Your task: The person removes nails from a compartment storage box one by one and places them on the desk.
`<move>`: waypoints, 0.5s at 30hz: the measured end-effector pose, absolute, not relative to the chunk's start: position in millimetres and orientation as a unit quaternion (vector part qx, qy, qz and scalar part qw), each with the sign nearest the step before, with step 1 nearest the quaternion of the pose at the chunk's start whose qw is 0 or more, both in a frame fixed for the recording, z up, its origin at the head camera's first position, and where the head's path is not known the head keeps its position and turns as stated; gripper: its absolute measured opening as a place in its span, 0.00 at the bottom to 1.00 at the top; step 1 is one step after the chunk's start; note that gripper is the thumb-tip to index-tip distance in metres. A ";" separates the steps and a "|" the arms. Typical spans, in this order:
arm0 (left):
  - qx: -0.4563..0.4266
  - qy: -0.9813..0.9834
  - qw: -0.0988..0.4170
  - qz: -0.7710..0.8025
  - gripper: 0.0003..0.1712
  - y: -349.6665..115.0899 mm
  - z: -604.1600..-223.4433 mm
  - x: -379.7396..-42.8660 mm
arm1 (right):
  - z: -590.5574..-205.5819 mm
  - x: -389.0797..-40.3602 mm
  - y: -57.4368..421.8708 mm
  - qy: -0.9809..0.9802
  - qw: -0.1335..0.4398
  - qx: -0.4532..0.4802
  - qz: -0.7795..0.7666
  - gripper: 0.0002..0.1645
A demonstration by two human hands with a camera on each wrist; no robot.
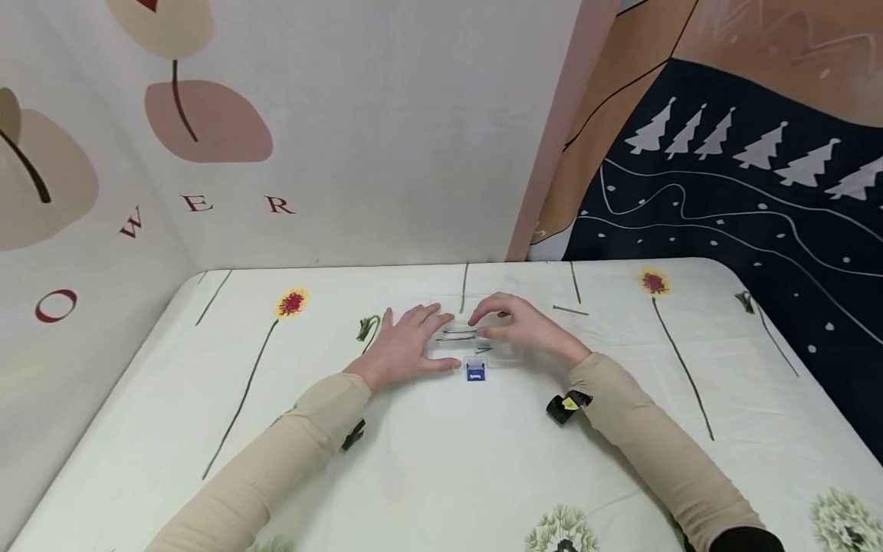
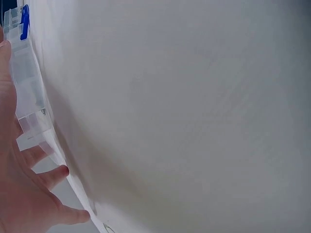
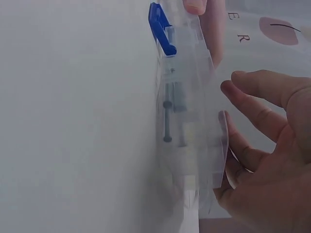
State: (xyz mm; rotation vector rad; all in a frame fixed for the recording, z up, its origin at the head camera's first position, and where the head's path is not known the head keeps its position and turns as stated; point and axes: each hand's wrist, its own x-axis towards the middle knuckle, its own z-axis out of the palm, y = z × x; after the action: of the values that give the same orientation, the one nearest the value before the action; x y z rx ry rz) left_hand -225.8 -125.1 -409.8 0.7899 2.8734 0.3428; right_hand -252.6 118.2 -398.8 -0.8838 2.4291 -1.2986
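Note:
A clear plastic box with a blue latch on its front lies on the cloth. Several long thin metal pieces, like screws or nails, lie in its compartments. My left hand rests at the box's left side, fingers spread and thumb along the front edge. Over the right part of the box is my right hand, its fingers loosely bent. In the right wrist view nothing shows between its thumb and fingertips. That view also shows a headed metal piece through the box's clear wall.
One loose metal piece lies on the flower-print cloth to the right of the box. A pale printed curtain hangs behind the table, and a dark tree-patterned cloth hangs at the right.

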 end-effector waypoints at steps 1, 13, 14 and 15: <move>0.263 0.955 0.072 0.114 0.49 -125.0 -410.1 -225.9 | -399.0 -252.2 116.9 0.835 0.123 -0.304 -0.441 0.11; 0.261 0.956 0.074 0.111 0.51 -126.1 -411.8 -226.3 | -401.7 -247.6 111.2 0.868 0.152 -0.311 -0.356 0.16; 0.261 0.956 0.074 0.112 0.50 -126.4 -411.7 -226.1 | -401.7 -247.7 111.2 0.869 0.153 -0.314 -0.351 0.16; 0.261 0.956 0.074 0.112 0.50 -126.5 -412.0 -226.1 | -401.5 -247.8 111.1 0.868 0.154 -0.319 -0.347 0.17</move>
State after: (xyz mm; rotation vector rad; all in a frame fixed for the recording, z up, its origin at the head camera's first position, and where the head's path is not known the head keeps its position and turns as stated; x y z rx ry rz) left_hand -226.1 -126.5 -412.0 0.7849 2.8691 0.3359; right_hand -247.8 111.1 -401.5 -0.9134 2.4891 -0.9945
